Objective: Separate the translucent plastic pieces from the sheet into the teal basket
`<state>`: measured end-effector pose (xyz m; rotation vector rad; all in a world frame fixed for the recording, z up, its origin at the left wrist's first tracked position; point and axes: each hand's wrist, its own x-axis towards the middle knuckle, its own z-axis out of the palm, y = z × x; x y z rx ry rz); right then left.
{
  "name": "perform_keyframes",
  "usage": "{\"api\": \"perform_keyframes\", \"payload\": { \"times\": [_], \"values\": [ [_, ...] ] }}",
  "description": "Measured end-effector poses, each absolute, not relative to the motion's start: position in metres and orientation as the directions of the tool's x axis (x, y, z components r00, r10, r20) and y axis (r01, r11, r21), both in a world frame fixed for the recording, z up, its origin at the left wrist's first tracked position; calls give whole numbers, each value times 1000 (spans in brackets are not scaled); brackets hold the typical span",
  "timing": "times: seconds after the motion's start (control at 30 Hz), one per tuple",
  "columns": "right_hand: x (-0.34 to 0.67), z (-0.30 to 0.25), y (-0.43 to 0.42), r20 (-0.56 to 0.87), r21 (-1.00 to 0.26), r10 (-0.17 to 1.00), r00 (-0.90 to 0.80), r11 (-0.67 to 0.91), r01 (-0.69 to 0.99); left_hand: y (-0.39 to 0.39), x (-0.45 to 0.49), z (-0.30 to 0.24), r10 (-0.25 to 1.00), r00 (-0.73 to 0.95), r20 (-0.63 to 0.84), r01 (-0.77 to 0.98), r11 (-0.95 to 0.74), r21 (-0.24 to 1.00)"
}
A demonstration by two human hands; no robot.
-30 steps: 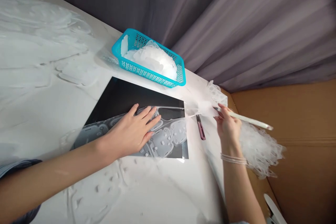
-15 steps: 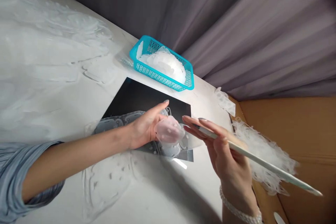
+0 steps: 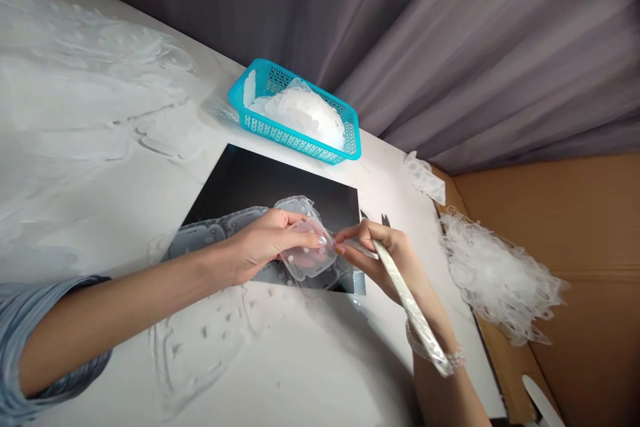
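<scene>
My left hand (image 3: 263,243) is closed round a small clear plastic piece (image 3: 307,257) with rounded corners and holds it just above the black mat (image 3: 260,183). My right hand (image 3: 383,257) pinches the same piece at its right edge, with a long white stick-like tool (image 3: 413,310) held in the fingers and slanting back along my wrist. A sheet of clear moulded plastic shapes (image 3: 220,233) lies on the mat under both hands.
A turquoise basket (image 3: 295,137) heaped with clear pieces stands behind the mat. Clear plastic sheets (image 3: 75,107) cover the table's left. A pile of plastic offcuts (image 3: 495,273) lies at the right by a cardboard wall (image 3: 575,227). A small cutter (image 3: 386,220) lies beside the mat.
My left hand lifted off the sheet with a clear piece. My right hand came in from the right edge, turned the stick back along my wrist and now pinches the piece.
</scene>
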<state>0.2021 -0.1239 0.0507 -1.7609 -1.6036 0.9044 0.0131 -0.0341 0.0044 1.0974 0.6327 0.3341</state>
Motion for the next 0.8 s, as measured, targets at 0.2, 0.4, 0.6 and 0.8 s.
{"api": "perform_keyframes", "payload": {
  "times": [0.2,0.4,0.6,0.8],
  "values": [
    [201,48,-125,-52,-830,997,49,-71,553,-26,10,9,421,804,-421,154,537,830],
    [189,51,-135,6,-810,999,52,-26,586,-24,15,18,447,842,-302,241,188,952],
    [199,31,-125,129,-743,959,252,-75,665,-46,19,24,703,704,-99,253,-118,960],
    [228,23,-111,209,-728,872,443,-164,666,-41,9,27,683,710,-173,144,99,985]
  ]
}}
